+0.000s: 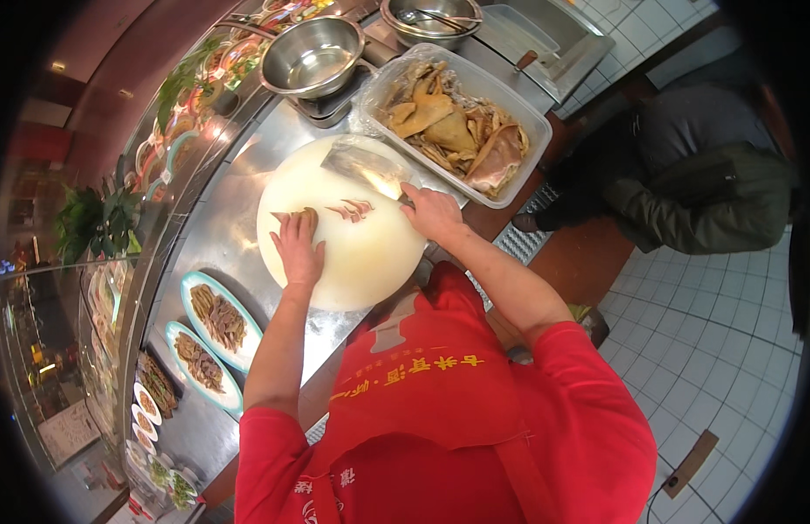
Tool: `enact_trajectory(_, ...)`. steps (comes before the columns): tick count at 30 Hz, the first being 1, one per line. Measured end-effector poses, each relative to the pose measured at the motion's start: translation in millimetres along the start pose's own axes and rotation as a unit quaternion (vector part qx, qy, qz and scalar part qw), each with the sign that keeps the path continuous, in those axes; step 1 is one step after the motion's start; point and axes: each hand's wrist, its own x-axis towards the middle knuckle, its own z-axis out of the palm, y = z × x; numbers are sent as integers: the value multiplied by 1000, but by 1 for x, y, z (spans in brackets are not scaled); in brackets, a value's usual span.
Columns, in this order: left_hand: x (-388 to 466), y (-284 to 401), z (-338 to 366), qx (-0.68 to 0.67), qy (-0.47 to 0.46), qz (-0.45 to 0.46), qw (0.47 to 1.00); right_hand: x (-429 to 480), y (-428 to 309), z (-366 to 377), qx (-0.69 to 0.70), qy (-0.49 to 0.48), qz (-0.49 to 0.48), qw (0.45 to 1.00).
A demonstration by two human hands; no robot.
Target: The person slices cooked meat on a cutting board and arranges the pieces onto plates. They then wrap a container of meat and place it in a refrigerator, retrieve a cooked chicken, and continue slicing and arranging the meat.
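Observation:
A round white cutting board (352,275) lies on the steel counter before me. My right hand (432,213) grips the handle of a wide-bladed cleaver (366,169), whose blade lies flat over the board's far part. My left hand (297,245) is on the board's left side, its fingertips holding down a piece of cooked meat (308,215) that they partly cover. Several thin meat slices (352,210) lie between my hands, touched by neither. Past the cleaver stands a clear plastic tub (539,128) with large pieces of cooked poultry and meat (449,128).
Two oval plates (194,283) (231,401) of sliced meat stand left on the steel counter (225,229). A steel bowl (313,56) sits on a small stove beyond the board. A glass partition runs along the left. A person in dark clothes (700,190) is at right.

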Motion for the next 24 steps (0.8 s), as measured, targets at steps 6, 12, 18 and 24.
enact_trajectory(6, 38, 40, 21, -80, -41, 32, 995, 23, 15, 57, -62, 80, -52, 993)
enact_trajectory(12, 70, 56, 46, 13, -131, -2, 991, 48, 3, 107, -15, 44, 18, 999)
enact_trajectory(18, 48, 52, 51, -136, -49, 24, 989, 33, -13, 82, -105, 99, -91, 985)
enact_trajectory(24, 36, 50, 61, -122, -34, -10, 992, 68, -52, 98, -14, 40, -153, 987)
